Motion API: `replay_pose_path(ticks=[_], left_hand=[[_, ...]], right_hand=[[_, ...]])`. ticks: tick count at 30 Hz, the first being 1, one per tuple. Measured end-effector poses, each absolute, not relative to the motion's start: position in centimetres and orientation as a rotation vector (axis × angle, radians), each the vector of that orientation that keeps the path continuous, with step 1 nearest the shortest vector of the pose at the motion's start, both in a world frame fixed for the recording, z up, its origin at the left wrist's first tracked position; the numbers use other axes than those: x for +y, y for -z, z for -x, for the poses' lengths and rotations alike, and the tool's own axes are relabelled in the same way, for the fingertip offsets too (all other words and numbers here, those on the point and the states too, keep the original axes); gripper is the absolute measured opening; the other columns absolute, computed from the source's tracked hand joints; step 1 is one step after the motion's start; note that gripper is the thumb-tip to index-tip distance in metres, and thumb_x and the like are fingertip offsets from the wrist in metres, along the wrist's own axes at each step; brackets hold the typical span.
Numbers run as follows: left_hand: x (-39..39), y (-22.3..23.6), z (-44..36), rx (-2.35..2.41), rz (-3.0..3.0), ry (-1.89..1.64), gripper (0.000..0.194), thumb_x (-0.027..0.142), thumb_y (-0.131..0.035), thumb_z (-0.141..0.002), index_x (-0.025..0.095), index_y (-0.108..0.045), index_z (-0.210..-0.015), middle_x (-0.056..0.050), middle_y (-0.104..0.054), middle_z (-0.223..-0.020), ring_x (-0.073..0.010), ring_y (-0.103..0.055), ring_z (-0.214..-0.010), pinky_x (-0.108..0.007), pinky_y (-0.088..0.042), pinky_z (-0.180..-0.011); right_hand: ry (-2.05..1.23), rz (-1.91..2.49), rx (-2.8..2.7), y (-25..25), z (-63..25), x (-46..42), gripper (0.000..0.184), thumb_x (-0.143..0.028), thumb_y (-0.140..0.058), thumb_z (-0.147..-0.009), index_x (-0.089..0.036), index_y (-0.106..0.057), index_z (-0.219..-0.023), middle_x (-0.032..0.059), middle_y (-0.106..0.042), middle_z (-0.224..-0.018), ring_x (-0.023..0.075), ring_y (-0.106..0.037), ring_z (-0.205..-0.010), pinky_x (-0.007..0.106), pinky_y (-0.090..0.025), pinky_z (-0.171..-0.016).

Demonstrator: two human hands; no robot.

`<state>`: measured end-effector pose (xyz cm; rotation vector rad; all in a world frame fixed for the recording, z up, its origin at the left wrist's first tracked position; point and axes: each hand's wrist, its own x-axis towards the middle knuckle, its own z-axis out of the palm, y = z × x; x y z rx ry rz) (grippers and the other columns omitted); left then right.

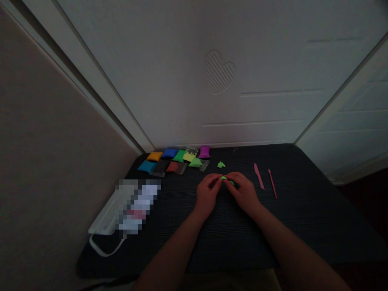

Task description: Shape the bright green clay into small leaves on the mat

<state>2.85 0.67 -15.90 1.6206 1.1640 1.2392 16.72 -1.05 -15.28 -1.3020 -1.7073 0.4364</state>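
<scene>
Both hands meet over the middle of the dark table (169,226). My left hand (207,194) and my right hand (244,192) pinch a small piece of light green modelling clay (223,178) between their thumbs and fingers. Another bit of green clay (232,182) shows by the right fingers; whether it joins the first piece is hidden. Just beyond the hands lies a small green clay lump (221,165) with an uneven shape. A pink plastic clay knife (258,176) rests to the right of my right hand, and a thin pink modelling stick (272,183) lies beside it.
Several clay packets in orange (154,156), blue (170,152), purple (204,151) and other colours lie at the back left. An opened light green packet (196,162) is nearest the hands. A white strapped item (106,214), partly pixelated, lies at left. A white panel (260,109) stands behind the table.
</scene>
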Motion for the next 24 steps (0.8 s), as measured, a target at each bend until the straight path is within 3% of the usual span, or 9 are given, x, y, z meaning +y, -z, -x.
replay_pose_path(ticks=[10, 24], left_hand=[[0.77, 16.04, -2.78, 1.184, -1.796, -1.210, 0.020, 0.025, -0.051, -0.077, 0.022, -0.062, -0.094, -0.004, -0.060, -0.096, -0.0153, -0.056, -0.090, -0.032, -0.044, -0.082], [0.68, 15.71, -2.89, 1.216, -1.677, -1.242, 0.017, 0.026, -0.054, -0.074, 0.020, -0.062, -0.088, -0.004, -0.062, -0.091, -0.0154, -0.058, -0.083, -0.029, -0.046, -0.074]], right_hand=[[-0.436, 1.265, -1.733, 15.76, -16.74, -0.92, 0.021, -0.020, -0.046, -0.081, -0.022, -0.060, -0.096, 0.0055, -0.060, -0.093, 0.0168, -0.055, -0.090, 0.034, -0.044, -0.082], [-0.457, 1.262, -1.695, 15.54, -16.79, -0.92, 0.024, -0.022, -0.051, -0.078, -0.023, -0.056, -0.102, 0.0056, -0.058, -0.097, 0.0179, -0.054, -0.092, 0.035, -0.044, -0.083]])
